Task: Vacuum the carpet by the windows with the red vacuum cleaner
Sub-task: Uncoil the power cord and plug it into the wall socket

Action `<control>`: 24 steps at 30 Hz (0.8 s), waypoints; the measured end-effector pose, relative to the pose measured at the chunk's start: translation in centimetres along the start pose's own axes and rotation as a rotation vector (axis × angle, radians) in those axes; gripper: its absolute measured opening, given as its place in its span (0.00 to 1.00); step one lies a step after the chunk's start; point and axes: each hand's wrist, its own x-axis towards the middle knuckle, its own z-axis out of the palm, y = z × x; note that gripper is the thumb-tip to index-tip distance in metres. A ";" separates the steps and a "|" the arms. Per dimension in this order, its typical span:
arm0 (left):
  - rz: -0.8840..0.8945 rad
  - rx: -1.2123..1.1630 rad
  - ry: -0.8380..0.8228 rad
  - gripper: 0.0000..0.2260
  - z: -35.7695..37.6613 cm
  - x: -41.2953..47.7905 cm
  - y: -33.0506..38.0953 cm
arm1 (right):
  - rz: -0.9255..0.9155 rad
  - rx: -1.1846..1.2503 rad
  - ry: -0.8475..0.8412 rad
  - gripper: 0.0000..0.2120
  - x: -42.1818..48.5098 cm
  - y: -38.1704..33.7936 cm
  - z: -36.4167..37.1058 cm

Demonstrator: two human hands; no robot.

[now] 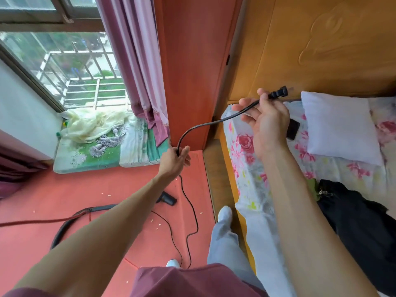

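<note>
Left hand (175,160) grips cord (201,125) low; right hand (266,121) raised, fingers (250,117) round it.

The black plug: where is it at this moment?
Head view, upper right: the black plug sticks out of the right hand, raised over the bed, just left of the white pillow.

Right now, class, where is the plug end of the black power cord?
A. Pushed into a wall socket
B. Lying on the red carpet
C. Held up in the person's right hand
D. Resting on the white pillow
C: the right hand holds the black power cord just behind its plug, raised in front of the headboard, while the left hand grips the cord lower down.
</note>
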 end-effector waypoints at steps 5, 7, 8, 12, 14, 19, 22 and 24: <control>-0.035 -0.059 0.094 0.20 0.5 7.3 4.7 | 0.047 0.038 -0.062 0.09 9.3 0.2 -0.6; -0.030 0.022 0.130 0.19 1.5 9.6 7.5 | 0.088 0.031 -0.093 0.09 13.0 0.1 -0.7; -0.010 0.074 0.133 0.19 2.0 10.4 8.5 | 0.111 0.028 -0.104 0.10 14.3 0.3 -0.7; -0.008 0.191 0.145 0.15 4.5 14.9 13.0 | 0.215 -0.028 -0.168 0.10 21.1 -0.9 -0.6; -0.014 0.165 0.166 0.15 5.0 16.6 14.7 | 0.239 -0.064 -0.192 0.13 24.4 -1.7 -0.2; -0.044 0.152 0.254 0.13 4.3 19.9 16.9 | 0.291 -0.101 -0.264 0.08 30.3 -1.5 0.6; -0.049 0.144 0.239 0.13 3.9 21.7 16.9 | 0.314 -0.100 -0.267 0.11 33.1 -0.3 1.2; -0.048 0.169 0.158 0.14 4.2 23.0 16.9 | 0.320 -0.144 -0.257 0.16 34.9 0.6 1.6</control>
